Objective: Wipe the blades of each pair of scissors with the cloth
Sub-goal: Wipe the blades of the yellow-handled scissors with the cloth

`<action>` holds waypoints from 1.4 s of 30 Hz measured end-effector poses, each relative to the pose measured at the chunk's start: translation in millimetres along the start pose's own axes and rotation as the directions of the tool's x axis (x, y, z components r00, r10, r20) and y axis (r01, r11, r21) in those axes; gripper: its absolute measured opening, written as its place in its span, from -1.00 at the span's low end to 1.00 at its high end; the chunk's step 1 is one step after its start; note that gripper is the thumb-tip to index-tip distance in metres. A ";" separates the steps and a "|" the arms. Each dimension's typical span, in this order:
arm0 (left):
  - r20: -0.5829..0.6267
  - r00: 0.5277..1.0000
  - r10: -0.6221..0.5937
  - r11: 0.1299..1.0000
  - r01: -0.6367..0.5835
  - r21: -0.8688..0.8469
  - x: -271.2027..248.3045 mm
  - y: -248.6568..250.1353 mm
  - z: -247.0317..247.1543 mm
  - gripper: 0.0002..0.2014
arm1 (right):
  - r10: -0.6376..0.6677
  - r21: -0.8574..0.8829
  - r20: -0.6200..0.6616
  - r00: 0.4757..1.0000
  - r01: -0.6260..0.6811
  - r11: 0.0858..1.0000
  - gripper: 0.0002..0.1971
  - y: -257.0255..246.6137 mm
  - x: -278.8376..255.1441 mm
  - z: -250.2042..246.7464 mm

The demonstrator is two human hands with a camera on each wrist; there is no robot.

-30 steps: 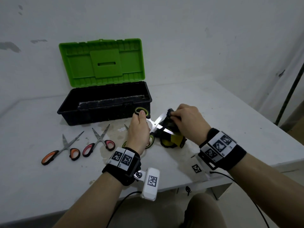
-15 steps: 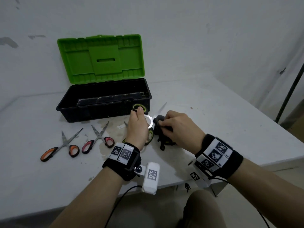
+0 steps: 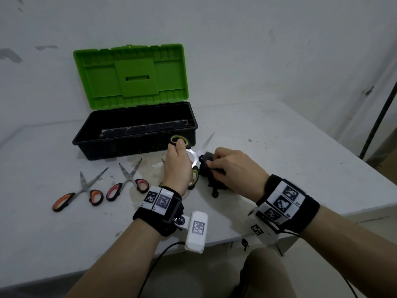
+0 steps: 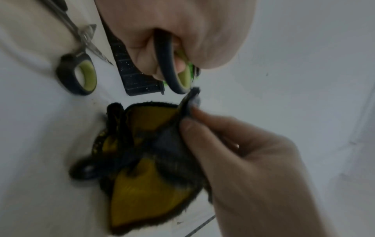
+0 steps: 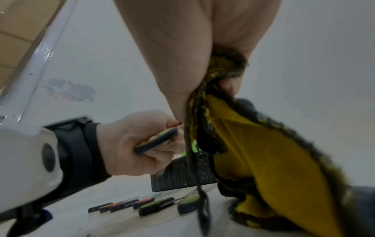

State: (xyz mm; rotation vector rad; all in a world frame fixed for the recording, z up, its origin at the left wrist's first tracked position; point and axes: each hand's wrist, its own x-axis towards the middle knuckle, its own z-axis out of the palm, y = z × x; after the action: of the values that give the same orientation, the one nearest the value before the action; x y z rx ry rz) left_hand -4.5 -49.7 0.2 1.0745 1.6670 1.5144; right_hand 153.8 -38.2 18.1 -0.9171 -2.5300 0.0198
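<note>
My left hand grips the black-and-green handles of an opened pair of scissors, its upper blade pointing up and right. My right hand pinches a dark grey and yellow cloth against the scissors near the pivot; the lower blade is hidden by cloth and fingers. The left wrist view shows the handle loop round my fingers and the cloth hanging below. The right wrist view shows the cloth draping from my fingers. Another green-handled pair lies on the table behind my left hand.
An open toolbox with a green lid stands just behind my hands. Orange-handled scissors and pink-handled scissors lie open on the white table to the left. The table's front edge runs close below my wrists.
My right hand slid the cloth along the blade toward the pivot, from the outer part of the blades to beside my left hand. The upper blade now shows bare.
</note>
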 end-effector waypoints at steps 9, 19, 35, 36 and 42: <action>0.008 1.000 -0.008 0.998 0.009 -0.070 7.1 -6.7 -10.1 -0.68 | 0.573 0.662 0.008 0.820 -0.433 0.611 -0.86 25.5 -6.3 -32.6; 0.117 0.985 0.128 0.986 -0.139 0.093 3.9 -5.2 -0.1 -0.67 | 0.441 0.776 0.447 0.778 -0.582 0.242 -0.80 24.0 5.7 -11.2; 0.098 0.995 -0.006 1.000 0.007 -0.008 8.4 -3.1 -15.6 -0.65 | 0.353 0.716 0.595 0.722 -0.675 0.176 -0.81 56.7 -20.7 -13.9; 0.096 0.995 -0.018 0.999 0.020 -0.025 9.1 -3.0 -16.4 -0.65 | 0.381 0.755 0.574 0.725 -0.648 0.095 -0.76 60.4 -20.1 -14.5; 0.127 0.992 -0.013 0.999 0.017 -0.033 3.0 -3.6 -9.4 -0.64 | 0.482 0.881 0.452 0.751 -0.459 -0.112 -0.72 53.0 -6.0 -15.7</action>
State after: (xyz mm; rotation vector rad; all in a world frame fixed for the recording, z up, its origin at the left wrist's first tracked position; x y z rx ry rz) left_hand -14.6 -51.5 -1.9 1.1142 1.5542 1.4287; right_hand 196.5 -2.8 21.3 -1.0205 -1.2468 1.7496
